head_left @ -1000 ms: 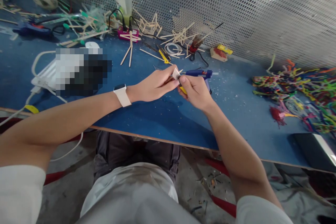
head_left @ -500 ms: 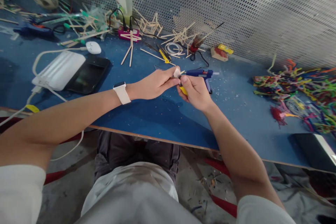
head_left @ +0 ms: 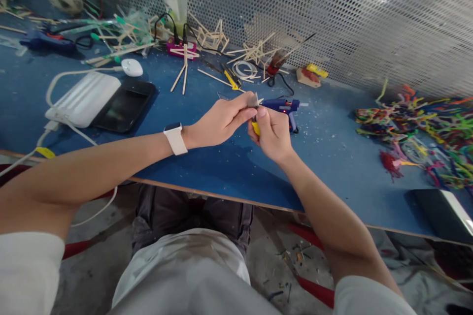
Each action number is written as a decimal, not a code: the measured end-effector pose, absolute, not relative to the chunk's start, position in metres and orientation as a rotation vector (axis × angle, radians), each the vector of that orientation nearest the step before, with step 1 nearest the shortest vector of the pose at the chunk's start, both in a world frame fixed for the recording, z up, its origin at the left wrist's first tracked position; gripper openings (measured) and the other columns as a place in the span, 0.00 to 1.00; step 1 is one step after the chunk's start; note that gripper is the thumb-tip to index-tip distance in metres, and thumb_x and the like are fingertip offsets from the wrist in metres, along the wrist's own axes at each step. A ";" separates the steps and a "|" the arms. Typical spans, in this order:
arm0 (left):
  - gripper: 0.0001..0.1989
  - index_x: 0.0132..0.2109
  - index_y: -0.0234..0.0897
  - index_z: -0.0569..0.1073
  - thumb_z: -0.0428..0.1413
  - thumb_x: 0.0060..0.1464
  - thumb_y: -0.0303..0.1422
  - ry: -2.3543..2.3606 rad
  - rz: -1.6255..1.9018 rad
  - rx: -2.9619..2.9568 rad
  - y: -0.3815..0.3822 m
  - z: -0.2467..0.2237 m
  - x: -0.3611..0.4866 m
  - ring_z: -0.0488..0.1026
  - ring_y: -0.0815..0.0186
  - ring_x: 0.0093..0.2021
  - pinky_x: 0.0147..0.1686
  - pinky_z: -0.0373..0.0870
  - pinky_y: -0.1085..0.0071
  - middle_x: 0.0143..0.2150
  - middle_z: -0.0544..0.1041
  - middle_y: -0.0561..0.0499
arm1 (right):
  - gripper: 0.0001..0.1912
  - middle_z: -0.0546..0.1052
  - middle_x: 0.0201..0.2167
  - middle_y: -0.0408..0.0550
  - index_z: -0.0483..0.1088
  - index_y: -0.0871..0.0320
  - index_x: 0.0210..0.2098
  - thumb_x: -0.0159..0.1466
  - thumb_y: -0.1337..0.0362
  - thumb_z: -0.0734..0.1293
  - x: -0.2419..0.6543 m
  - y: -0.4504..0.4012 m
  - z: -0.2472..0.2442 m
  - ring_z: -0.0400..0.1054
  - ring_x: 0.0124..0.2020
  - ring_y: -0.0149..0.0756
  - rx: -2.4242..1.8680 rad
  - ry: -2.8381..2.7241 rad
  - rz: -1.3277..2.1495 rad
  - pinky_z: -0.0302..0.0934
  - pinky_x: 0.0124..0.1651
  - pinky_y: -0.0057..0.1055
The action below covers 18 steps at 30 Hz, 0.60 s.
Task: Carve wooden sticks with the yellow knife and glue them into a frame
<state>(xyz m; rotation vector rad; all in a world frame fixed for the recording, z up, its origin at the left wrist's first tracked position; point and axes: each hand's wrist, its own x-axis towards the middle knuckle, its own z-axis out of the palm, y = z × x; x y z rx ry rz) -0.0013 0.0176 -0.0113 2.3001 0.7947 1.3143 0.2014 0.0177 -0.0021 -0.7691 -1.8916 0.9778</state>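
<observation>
My right hand (head_left: 275, 133) is closed around a yellow utility knife (head_left: 255, 127), whose flat grey blade (head_left: 253, 100) points up beside the left fingertips. My left hand (head_left: 225, 120), with a white-banded watch (head_left: 175, 139) on the wrist, pinches close against the blade. A short pale tip, apparently of a thin wooden stick (head_left: 260, 102), shows between the hands; the fingers hide the rest of it. Just behind my right hand lies a blue glue gun (head_left: 283, 105) with a small red light.
Stick structures (head_left: 254, 51), a yellow-black cutter (head_left: 232, 78) and a purple power block (head_left: 183, 49) lie at the back. To the left are a white power bank (head_left: 86, 96) and a phone (head_left: 125, 106). Colourful pipe cleaners (head_left: 424, 130) pile up at right, before a metal mesh (head_left: 332, 19).
The knife has turned more upright, and its blade now looks grey instead of bright white. My left wrist has shifted slightly right and toward me; both hands stay together.
</observation>
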 end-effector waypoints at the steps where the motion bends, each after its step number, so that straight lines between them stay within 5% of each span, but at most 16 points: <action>1: 0.25 0.46 0.42 0.68 0.42 0.84 0.56 0.800 1.325 2.292 0.016 -0.011 -0.001 0.73 0.64 0.28 0.33 0.68 0.66 0.34 0.74 0.51 | 0.38 0.66 0.16 0.38 0.67 0.52 0.27 0.80 0.29 0.60 0.200 0.017 -0.003 0.58 0.16 0.29 -0.763 -1.880 0.981 0.55 0.23 0.31; 8: 0.25 0.43 0.44 0.64 0.44 0.83 0.57 0.822 1.350 2.221 0.011 -0.010 0.001 0.68 0.65 0.26 0.31 0.66 0.66 0.31 0.68 0.54 | 0.37 0.66 0.17 0.39 0.66 0.51 0.28 0.81 0.31 0.59 0.197 0.014 -0.009 0.61 0.18 0.30 -0.783 -1.847 0.981 0.56 0.23 0.32; 18: 0.27 0.50 0.40 0.70 0.38 0.85 0.55 0.837 1.167 2.425 0.024 -0.015 -0.008 0.76 0.61 0.28 0.33 0.66 0.65 0.32 0.75 0.51 | 0.38 0.68 0.17 0.41 0.68 0.53 0.28 0.81 0.30 0.60 0.215 0.030 0.010 0.60 0.20 0.30 -0.766 -2.111 0.911 0.53 0.23 0.31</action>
